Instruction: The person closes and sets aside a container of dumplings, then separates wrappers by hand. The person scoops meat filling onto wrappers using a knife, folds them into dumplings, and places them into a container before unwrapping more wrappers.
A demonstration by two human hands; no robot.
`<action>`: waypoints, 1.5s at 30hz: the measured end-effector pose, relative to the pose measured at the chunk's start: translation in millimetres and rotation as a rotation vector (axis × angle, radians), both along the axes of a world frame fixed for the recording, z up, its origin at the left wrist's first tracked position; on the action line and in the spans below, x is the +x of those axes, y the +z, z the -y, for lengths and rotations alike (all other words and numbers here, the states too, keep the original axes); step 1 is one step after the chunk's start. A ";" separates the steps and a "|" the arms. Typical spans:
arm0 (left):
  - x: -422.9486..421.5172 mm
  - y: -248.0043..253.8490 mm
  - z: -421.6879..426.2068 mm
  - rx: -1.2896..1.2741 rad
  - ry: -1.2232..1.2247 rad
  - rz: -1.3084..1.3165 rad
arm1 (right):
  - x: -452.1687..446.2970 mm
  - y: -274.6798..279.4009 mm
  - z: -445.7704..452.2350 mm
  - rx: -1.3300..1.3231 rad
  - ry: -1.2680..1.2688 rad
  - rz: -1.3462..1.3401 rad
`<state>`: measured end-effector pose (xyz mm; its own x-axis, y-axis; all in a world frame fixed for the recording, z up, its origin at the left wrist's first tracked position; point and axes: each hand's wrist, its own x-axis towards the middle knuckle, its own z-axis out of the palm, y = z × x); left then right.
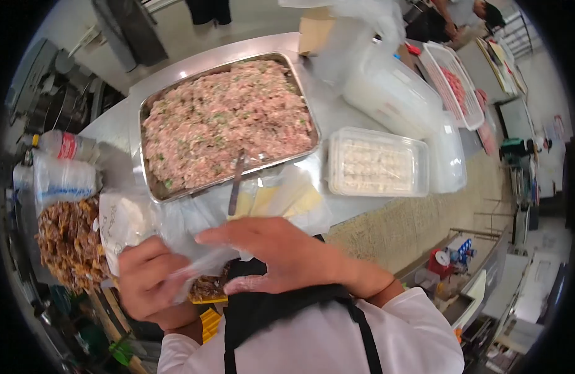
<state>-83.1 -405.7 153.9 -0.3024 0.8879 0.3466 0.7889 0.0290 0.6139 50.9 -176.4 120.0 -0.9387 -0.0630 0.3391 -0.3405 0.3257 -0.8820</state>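
Upper garment: white shirt point(306, 346), loosely cut and softly creased, plain across the visible part. Right sleeve point(421, 330) and left sleeve point(178, 355): same white cloth, both ending short of the wrists. Over the shirt, I note a black apron point(259, 315), plain and dull in finish, its bib wide along the edge. Two narrow black straps point(366, 343) run from the bib across the white. Left hand point(149, 280) and right hand point(294, 255): both bare, wrists likewise.
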 end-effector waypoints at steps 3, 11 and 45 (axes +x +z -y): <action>13.1 8.3 -53.7 -0.172 -0.069 0.164 | 25.5 -9.7 -6.8 -0.046 -0.123 0.108; 17.3 -40.0 -117.2 0.380 -0.047 0.615 | 130.2 -14.1 -92.2 -0.065 -0.294 0.212; 130.6 -126.9 -325.0 0.294 0.010 1.204 | 138.7 -80.1 -231.3 -0.121 -0.383 0.298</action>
<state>47.5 -80.7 27.1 -0.5730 0.8190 0.0289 -0.2812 -0.2297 0.9318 189.6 54.9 39.8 -0.9437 0.3288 0.0365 0.0559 0.2673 -0.9620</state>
